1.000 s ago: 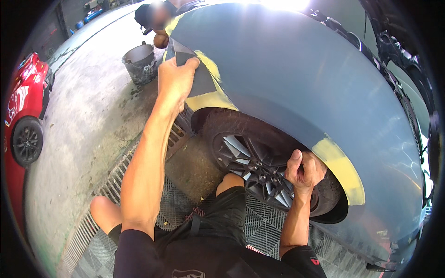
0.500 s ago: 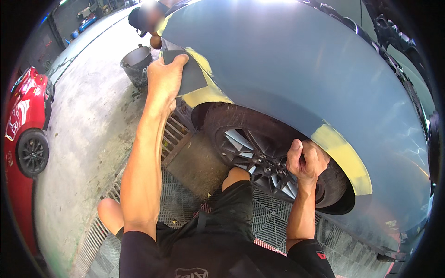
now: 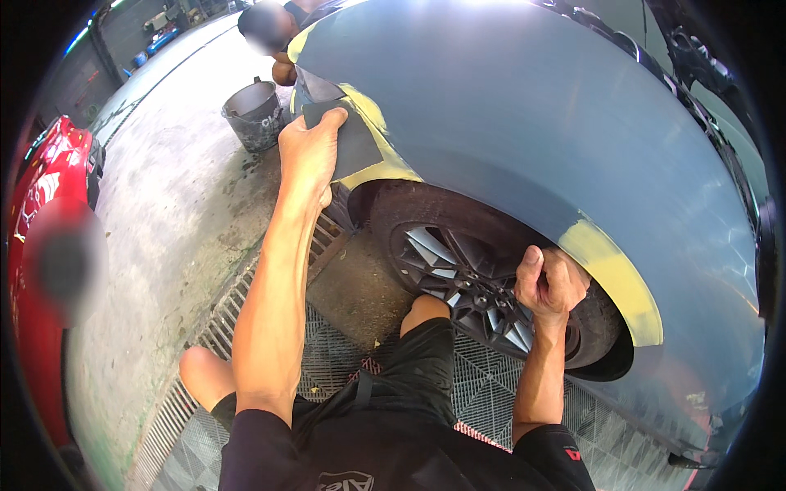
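Head view — two hands: left hand (image 3: 307,155) on one sanding sheet (image 3: 352,143), right hand (image 3: 550,282) gripping wheel arch (image 3: 524,221).

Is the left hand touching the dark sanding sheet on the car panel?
Touching. In the head view, the left hand lies flat on the dark sanding sheet, fingers overlapping its edge with no gap against the grey car panel.

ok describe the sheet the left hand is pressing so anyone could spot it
Start at the grey-blue car fender over the wheel. Ahead of the wheel arch, the left hand presses a dark grey sanding sheet flat on it. Unlike the yellow filler patches, it is dark.
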`<state>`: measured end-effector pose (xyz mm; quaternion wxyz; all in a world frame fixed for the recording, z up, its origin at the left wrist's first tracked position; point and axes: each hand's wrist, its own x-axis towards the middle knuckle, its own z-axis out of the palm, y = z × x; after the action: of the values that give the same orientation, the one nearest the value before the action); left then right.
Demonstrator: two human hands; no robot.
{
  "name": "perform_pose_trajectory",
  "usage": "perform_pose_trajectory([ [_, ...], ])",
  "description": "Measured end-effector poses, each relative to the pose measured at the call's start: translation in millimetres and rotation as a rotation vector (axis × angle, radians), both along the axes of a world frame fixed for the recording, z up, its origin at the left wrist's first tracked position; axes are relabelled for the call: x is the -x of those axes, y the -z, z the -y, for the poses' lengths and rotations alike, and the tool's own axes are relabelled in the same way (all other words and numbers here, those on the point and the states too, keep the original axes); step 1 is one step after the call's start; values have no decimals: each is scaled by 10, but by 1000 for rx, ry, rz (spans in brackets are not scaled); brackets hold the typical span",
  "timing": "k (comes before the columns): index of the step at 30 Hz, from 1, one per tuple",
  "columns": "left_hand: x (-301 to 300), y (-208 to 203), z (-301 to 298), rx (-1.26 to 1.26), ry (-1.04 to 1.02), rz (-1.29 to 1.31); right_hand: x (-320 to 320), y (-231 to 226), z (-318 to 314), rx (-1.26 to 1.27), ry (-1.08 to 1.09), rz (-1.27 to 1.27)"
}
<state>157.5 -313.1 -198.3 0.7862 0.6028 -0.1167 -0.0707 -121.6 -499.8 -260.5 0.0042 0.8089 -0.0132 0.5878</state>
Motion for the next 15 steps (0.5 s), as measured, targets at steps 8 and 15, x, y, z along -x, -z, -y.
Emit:
perform_pose_trajectory([
  [8,-13,-52,35,-171,20,78,3,15,15,38,10,-7],
  [15,81,29,87,-128,89,111,4,-7,-5,35,37,-5],
])
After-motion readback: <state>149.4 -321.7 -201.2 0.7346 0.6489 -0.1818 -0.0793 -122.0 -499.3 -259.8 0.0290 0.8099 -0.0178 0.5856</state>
